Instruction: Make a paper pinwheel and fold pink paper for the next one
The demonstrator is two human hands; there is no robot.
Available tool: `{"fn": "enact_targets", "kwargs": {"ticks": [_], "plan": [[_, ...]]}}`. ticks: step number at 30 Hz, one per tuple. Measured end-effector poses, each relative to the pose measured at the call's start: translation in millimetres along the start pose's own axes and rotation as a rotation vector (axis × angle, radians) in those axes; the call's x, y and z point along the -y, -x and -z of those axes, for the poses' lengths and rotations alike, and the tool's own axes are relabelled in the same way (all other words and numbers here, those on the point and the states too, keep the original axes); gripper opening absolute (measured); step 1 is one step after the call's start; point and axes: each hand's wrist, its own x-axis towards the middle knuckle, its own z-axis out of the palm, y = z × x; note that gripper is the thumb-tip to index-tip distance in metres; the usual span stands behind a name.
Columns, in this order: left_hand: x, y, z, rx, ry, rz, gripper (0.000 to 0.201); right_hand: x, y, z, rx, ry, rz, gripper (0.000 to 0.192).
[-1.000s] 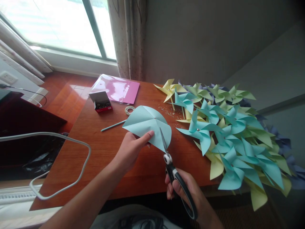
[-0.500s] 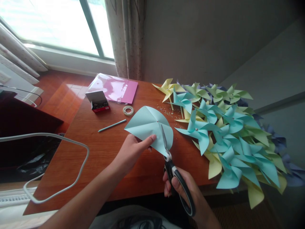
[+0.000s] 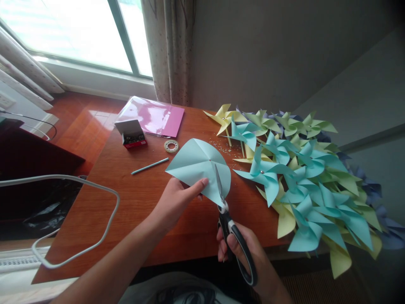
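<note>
Between the thumb and fingers of my left hand [image 3: 184, 195] is a light blue sheet of paper [image 3: 196, 158], creased and with rounded outer edges. A small mark shows at its centre, where the creases meet. My right hand [image 3: 242, 247] grips the black-and-white handles of a pair of scissors [image 3: 226, 219]. One blade lies over the paper's near right part, its tip pointing toward the centre mark; the other blade is hidden beneath the paper. The fingers under the sheet are mostly out of sight.
A pale blue stick [image 3: 150, 166], a tape roll [image 3: 171, 146] and an open red box [image 3: 134, 137] of small pieces lie on the wooden table [image 3: 126, 211]. Behind is pink paper in a clear sleeve [image 3: 158, 116]. Paper pinwheels [image 3: 265, 173] crowd the right side. A white cable [image 3: 115, 202] loops left.
The view has shifted very slightly. Both hands, the paper and the scissors hold almost the same position, with the handles perhaps marginally closer together.
</note>
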Motion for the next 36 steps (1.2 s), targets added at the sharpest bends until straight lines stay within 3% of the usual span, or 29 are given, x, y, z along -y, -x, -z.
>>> {"fn": "enact_targets", "kwargs": {"ticks": [36], "plan": [[-1.0,0.7,-0.7,-0.023,0.016,-0.047,0.026,-1.9,-0.8,-4.4,-0.035,0.028,0.007,0.056]]}}
